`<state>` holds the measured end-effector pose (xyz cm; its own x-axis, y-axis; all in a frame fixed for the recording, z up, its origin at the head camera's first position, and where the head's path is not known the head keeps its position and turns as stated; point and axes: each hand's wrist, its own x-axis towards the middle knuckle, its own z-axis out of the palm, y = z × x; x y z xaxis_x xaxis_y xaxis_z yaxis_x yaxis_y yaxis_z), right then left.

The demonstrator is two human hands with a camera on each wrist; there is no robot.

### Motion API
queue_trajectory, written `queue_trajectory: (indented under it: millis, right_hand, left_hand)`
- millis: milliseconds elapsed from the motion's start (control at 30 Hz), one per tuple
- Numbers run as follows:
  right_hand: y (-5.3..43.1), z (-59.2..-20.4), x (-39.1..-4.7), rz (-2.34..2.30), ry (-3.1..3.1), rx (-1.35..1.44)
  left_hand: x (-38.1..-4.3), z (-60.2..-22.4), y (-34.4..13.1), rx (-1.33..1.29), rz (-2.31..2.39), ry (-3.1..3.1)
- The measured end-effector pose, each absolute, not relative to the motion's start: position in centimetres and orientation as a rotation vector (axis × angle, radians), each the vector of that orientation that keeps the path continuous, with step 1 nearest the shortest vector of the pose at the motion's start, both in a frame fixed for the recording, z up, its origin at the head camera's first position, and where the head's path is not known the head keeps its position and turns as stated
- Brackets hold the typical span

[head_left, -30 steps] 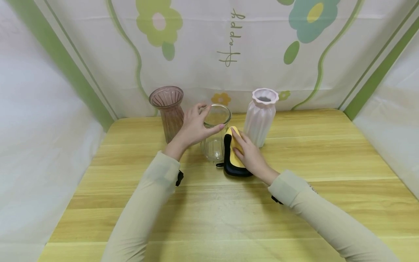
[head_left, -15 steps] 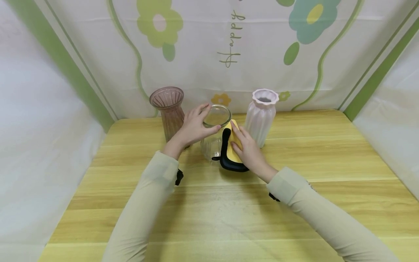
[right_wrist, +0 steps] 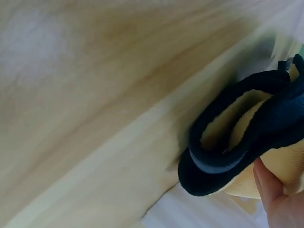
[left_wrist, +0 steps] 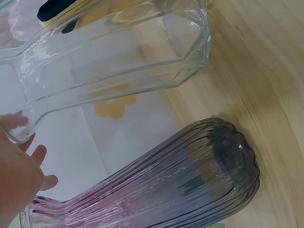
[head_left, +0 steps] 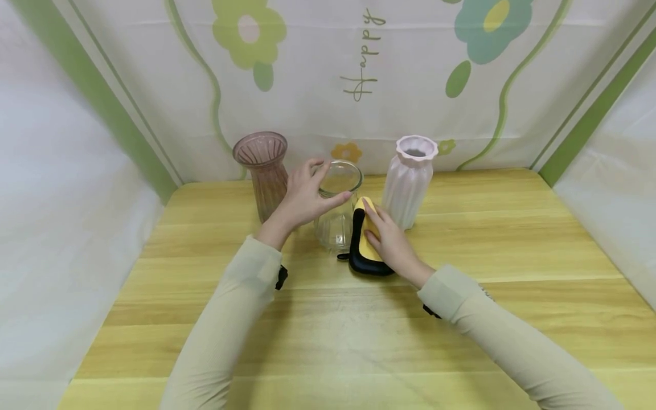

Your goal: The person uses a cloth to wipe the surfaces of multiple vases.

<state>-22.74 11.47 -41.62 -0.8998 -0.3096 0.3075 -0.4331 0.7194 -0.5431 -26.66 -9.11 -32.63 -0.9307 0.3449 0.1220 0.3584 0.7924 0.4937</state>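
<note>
My left hand [head_left: 302,196] holds the rim of an upright clear glass vase [head_left: 335,228], thumb on the near right side and fingers on the far left. In the left wrist view, the faceted body of this vase [left_wrist: 123,57] shows, with part of the hand [left_wrist: 19,175] at its mouth. My right hand [head_left: 393,242] grips a folded yellow cloth [head_left: 370,250] with black edging and a small loop. The cloth stands against the clear vase's right side. In the right wrist view, the cloth [right_wrist: 273,118] shows its folded black edge, with a fingertip pressing it.
Left of the clear vase stands a purple-tinted ribbed glass vase [head_left: 267,188], close behind my left hand. A white fluted vase [head_left: 407,191] with a scalloped rim stands to the right. All are on a wooden table [head_left: 338,341] before a flower-printed cloth backdrop [head_left: 318,62].
My right hand moved the cloth up and slightly left along the vase's side, then back down. The left hand has stayed at the rim, and the vases keep their places.
</note>
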Motion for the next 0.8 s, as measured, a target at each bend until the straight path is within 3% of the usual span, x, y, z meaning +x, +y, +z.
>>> queue_trajectory:
  millis: [467, 800]
  right_hand:
    - [11.2, -39.6, -23.1, 1.039, -2.602, 0.631]
    - [11.3, -40.3, -22.9, 1.008, -2.699, 0.584]
  left_hand:
    - [-26.9, -31.8, -9.6, -0.665, -0.83, -3.013]
    - [-26.8, -32.0, -9.3, -0.682, -0.857, -3.011]
